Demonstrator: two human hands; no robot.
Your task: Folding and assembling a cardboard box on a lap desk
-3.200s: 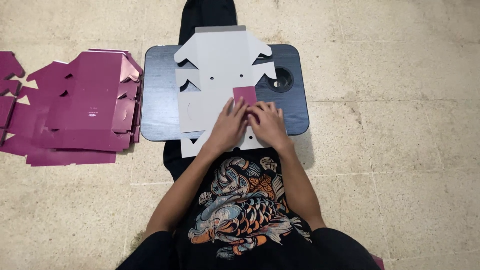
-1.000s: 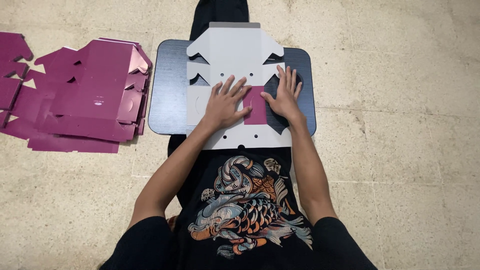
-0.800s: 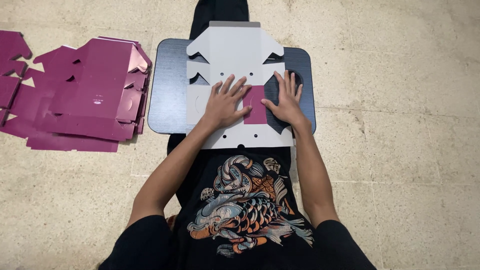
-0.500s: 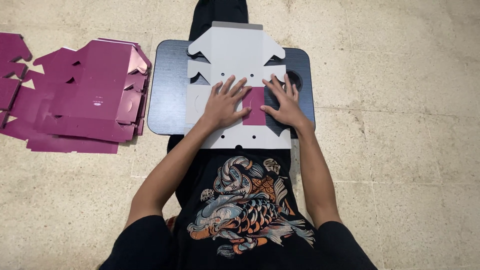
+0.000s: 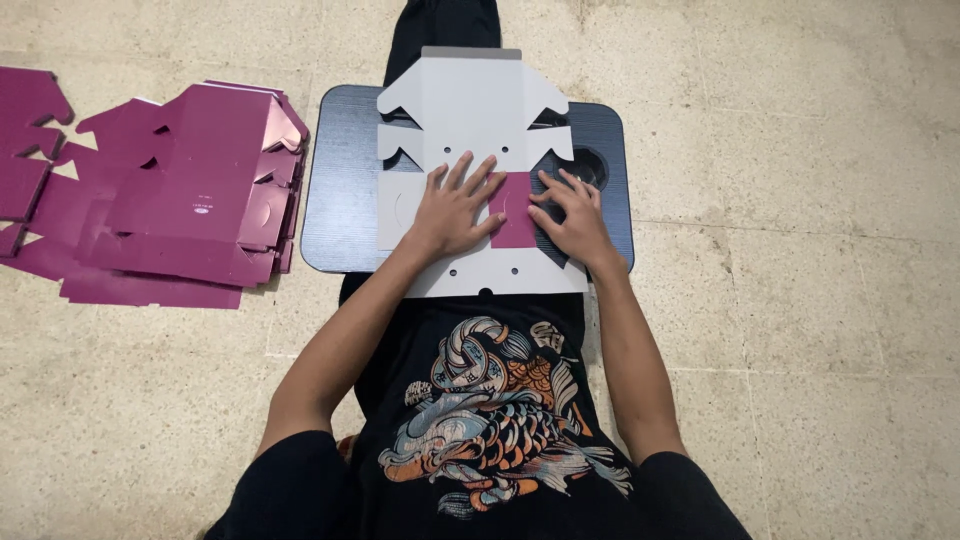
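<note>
A flat die-cut cardboard box blank (image 5: 465, 110), white side up, lies on a dark lap tray (image 5: 345, 190) across my legs. One side flap (image 5: 516, 212) is folded inward, showing its magenta face. My left hand (image 5: 452, 208) lies flat with fingers spread on the blank, just left of that flap and touching its edge. My right hand (image 5: 568, 218) presses down on the flap's right edge, fingers spread over the fold.
A stack of flat magenta box blanks (image 5: 170, 190) lies on the stone floor to the left of the tray. The tray has a round recess (image 5: 588, 168) at its right end, beside my right hand.
The magenta flap has been pushed flatter onto the blank. My right hand has slid from the flap's upper right edge to its middle; my left hand has stayed in place.
</note>
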